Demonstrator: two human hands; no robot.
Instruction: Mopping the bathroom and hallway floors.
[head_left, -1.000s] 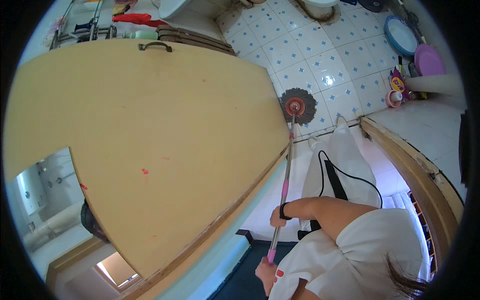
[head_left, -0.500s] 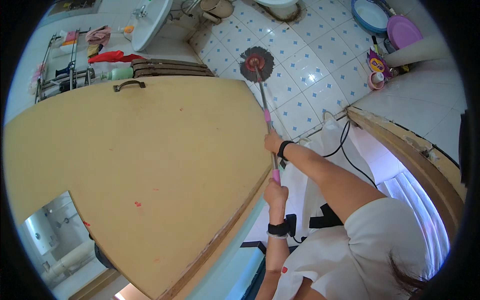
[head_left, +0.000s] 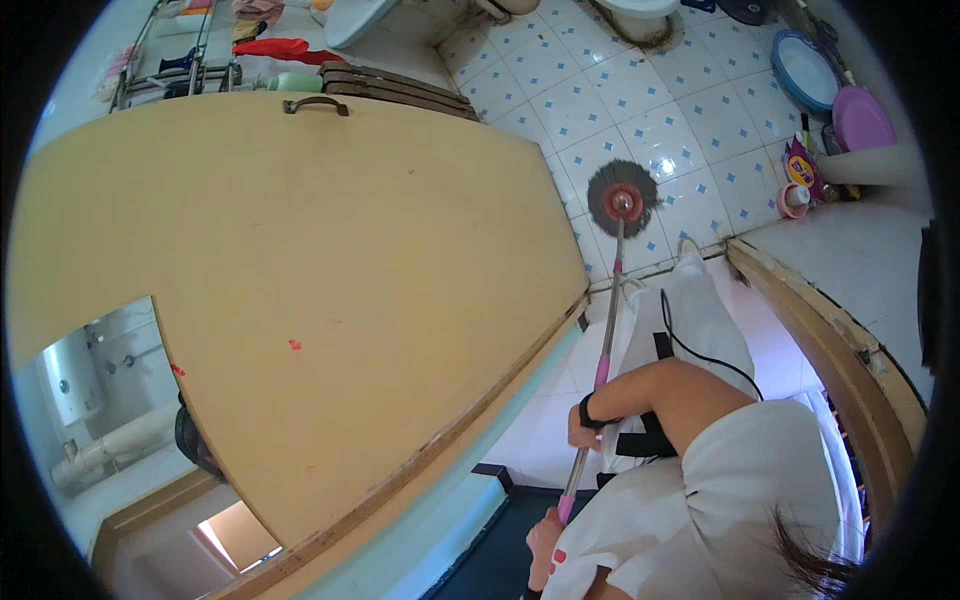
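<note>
Both of my hands hold a long-handled mop (head_left: 622,202), which has a round dark-grey fringe, a reddish centre and a metal pole with pink sleeves. My right hand (head_left: 583,428) is wrapped round the middle of the pole, a black band on its wrist. Lower down, near my body, my left hand (head_left: 543,542) is closed on the pole's end by the pink grip. The mop head lies spread on the white tiled floor (head_left: 560,112) with blue diamonds, just beyond the doorway and close to my feet.
A yellow-tan door (head_left: 390,250) with a dark handle fills the left side. The wooden door frame (head_left: 830,340) stands at right. Basins (head_left: 805,70), a purple bag (head_left: 803,168) and a pink tub (head_left: 793,200) sit along the right wall. A black cable (head_left: 700,357) hangs by my legs.
Both hands have drawn back toward my body, pulling the mop head nearer to the doorway and my feet. The view has shifted as well.
</note>
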